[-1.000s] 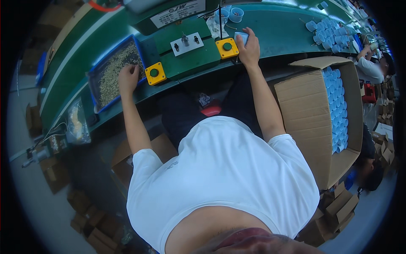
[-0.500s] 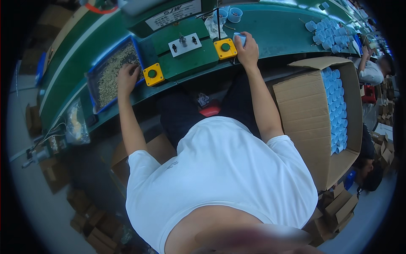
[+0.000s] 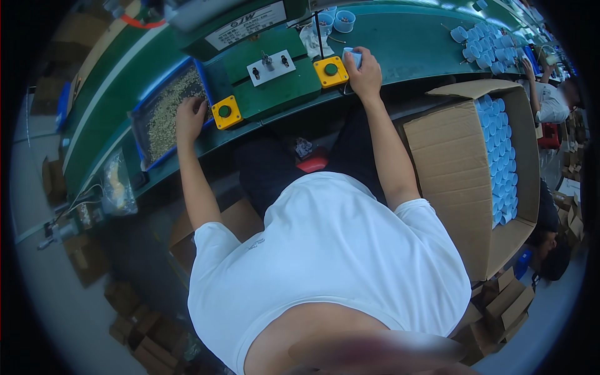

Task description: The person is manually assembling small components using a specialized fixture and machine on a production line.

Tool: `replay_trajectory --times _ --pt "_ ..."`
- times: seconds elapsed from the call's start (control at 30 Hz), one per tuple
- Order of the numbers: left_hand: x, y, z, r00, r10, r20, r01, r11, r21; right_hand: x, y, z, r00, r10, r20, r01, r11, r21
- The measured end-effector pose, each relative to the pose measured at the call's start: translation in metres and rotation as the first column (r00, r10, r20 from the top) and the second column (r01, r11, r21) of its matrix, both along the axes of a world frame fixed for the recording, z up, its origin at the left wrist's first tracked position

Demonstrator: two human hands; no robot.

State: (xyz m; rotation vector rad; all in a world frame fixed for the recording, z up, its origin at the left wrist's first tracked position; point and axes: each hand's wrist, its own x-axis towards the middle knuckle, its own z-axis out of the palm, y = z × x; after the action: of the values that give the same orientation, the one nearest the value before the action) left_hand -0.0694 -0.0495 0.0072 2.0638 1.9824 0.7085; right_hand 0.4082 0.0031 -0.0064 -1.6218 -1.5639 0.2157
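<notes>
On green bench, left hand [image 3: 189, 117] fingers spread in parts tray [image 3: 145, 128], right hand [image 3: 364, 74] closed around pale blue cap [image 3: 352, 56].

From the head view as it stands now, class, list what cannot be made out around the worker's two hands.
- Head view: the right hand wraps a small pale blue cup; its fingers hide most of it.
- Head view: the left hand rests on the blue tray of small pale parts; each part is too small to identify.
- Head view: the cardboard box of blue cups bends toward the rim; its depth is hidden.
</notes>
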Motion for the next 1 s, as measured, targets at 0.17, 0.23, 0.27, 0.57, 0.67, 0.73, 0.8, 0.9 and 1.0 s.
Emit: replay_trajectory --times 0.17,0.23,0.27,0.57,0.67,0.73,0.8,0.9,1.0 --pt "0.0 0.0 0.0 1.0 0.015 0.002 -0.015 1.0 -0.009 0.0 0.0 0.001 1.0 0.01 -0.013 -0.01 1.0 0.022" --pt "0.0 -0.001 -0.001 1.0 0.018 0.005 -0.018 1.0 -0.01 -0.001 0.0 0.002 1.0 0.007 -0.016 -0.006 1.0 0.019" --pt "-0.001 -0.001 -0.001 1.0 0.018 0.001 -0.018 1.0 -0.002 0.0 0.0 0.001 1.0 0.007 -0.015 -0.007 1.0 0.019" --pt "0.002 -0.001 0.001 1.0 0.007 -0.006 -0.007 1.0 0.028 0.0 0.0 0.002 1.0 -0.005 -0.001 0.005 1.0 0.003" --pt "-0.001 0.0 0.003 1.0 -0.014 -0.011 0.014 1.0 0.019 0.0 0.001 0.002 1.0 -0.008 0.008 0.008 1.0 -0.009" --pt "-0.007 -0.005 0.004 0.999 -0.046 -0.017 0.046 0.999 0.001 0.0 0.0 -0.001 1.0 0.004 0.005 -0.004 1.0 0.008" --pt "-0.004 -0.006 0.018 0.997 -0.077 0.016 0.078 0.995 -0.065 -0.001 0.002 -0.002 1.0 0.021 0.001 -0.021 1.0 0.017" --pt "-0.008 -0.016 0.033 0.99 -0.117 0.08 0.13 0.972 -0.195 0.0 0.001 -0.004 1.0 0.021 0.001 -0.021 1.0 0.011" --pt "-0.022 -0.019 0.035 0.984 -0.174 -0.019 0.165 0.959 -0.229 0.0 0.002 -0.005 1.0 0.013 -0.013 -0.013 1.0 0.001"
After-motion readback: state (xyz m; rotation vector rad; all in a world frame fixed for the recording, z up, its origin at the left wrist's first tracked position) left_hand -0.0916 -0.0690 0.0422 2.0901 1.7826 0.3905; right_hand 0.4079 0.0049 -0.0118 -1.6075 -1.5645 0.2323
